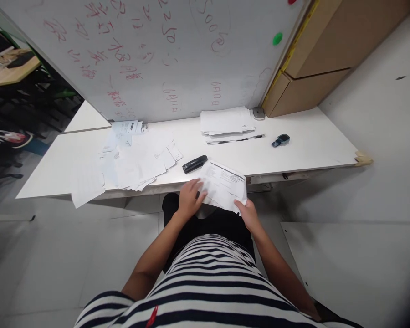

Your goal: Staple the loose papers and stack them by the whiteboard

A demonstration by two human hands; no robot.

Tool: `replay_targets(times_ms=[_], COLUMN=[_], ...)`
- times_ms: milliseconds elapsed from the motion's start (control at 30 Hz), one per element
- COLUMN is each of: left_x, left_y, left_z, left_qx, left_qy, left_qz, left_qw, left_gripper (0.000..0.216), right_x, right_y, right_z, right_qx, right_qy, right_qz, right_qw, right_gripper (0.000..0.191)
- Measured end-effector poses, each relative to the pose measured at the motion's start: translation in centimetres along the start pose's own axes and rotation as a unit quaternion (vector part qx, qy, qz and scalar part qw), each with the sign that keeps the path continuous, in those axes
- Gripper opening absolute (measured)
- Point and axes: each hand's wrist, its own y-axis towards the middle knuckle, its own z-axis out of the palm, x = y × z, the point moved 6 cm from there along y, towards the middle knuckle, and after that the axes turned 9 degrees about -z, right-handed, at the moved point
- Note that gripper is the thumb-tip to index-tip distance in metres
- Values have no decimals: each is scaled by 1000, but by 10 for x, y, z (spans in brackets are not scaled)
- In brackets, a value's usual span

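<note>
White desk (310, 141) stood against a whiteboard (150, 54) covered in red handwriting, with a green magnet (277, 38) near its right edge; cardboard boxes (310, 86) leaned at the desk's far right corner. Head camera looked steeply down over a striped shirt (208, 282). Printed sheets (223, 182) lay at the near edge of the desk, roughly centre, overhanging it toward the person. Left hand (189, 198) rested on the left edge of the printed sheets, fingers extended and laid flat on the paper, not curled around it. Right hand (248, 214) pinched the lower right corner of the same sheets, thumb on top and fingers closed beneath. Black stapler (194, 164) lay just beyond the left hand, close beside the sheets' upper left corner; contact could not be told. Loose papers (136, 159) were scattered over the desk to the left, some hanging over the near edge. Neater paper stack (225, 122) sat at the back by the whiteboard, with a pen (235, 139) just in front of it and a grey mouse (258, 113) beside its right end. Small blue device (280, 140) lay to the right of the pen, well apart from both hands.
</note>
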Motion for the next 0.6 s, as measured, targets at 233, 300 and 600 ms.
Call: replay_targets(times_ms=[233,300,600], left_x=[50,46,33], left_y=[-12,-14,-23], left_z=[9,7,-14], left_qx=[39,69,210], left_qy=[-321,-404,-441], left_qz=[-243,-248,-318], left_qw=[915,878,813], left_gripper=[68,76,46], right_x=[60,74,96], right_y=[-8,-12,-1], right_z=[2,7,23], right_qx=[180,218,205], right_qy=[-128,-155,-174], right_qz=[-131,-147,-175], right_qw=[967,952,947], right_gripper=[29,30,35])
